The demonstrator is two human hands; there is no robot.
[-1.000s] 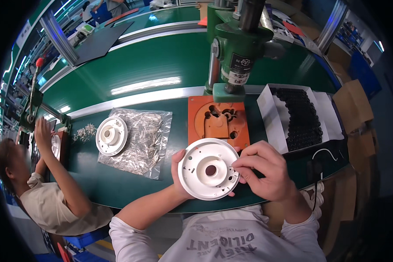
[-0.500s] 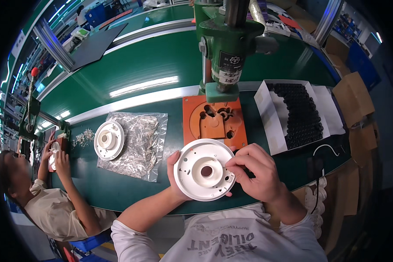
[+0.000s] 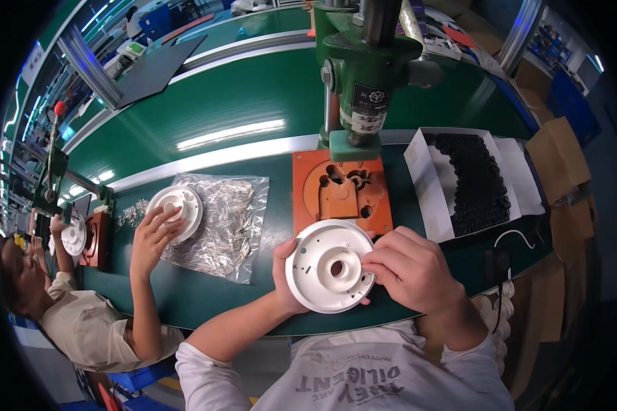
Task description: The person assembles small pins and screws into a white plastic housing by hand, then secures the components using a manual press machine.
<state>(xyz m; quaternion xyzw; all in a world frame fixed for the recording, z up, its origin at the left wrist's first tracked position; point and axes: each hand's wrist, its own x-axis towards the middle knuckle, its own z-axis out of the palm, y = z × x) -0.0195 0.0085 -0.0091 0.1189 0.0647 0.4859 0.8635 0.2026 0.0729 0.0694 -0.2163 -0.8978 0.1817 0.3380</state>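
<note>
A white round plastic housing (image 3: 310, 291) with a raised central ring and several small holes sits tilted up toward me. My left hand (image 3: 285, 272) is closed round its left edge, thumb at the rim and fingers behind. At the right side of the housing, my right hand (image 3: 418, 275) has its thumb and forefinger pinched together by the raised ring, near a small hole. Whatever lies between those fingertips is hidden. Just beyond the housing lies an orange fixture block (image 3: 336, 200) with cut-out recesses, beneath a green press (image 3: 363, 103).
A white box (image 3: 428, 185) of small black parts stands right of the fixture. A clear bag (image 3: 233, 226) of small metal pieces lies to the left. There a co-worker's hand (image 3: 154, 240) rests on another white housing (image 3: 193, 222); their other hand holds a white housing (image 3: 74, 236).
The housing has shifted slightly right and turned in my hands; my right hand still pinches at its edge. The co-worker has reached over to the other housing and lifted one at the far left.
</note>
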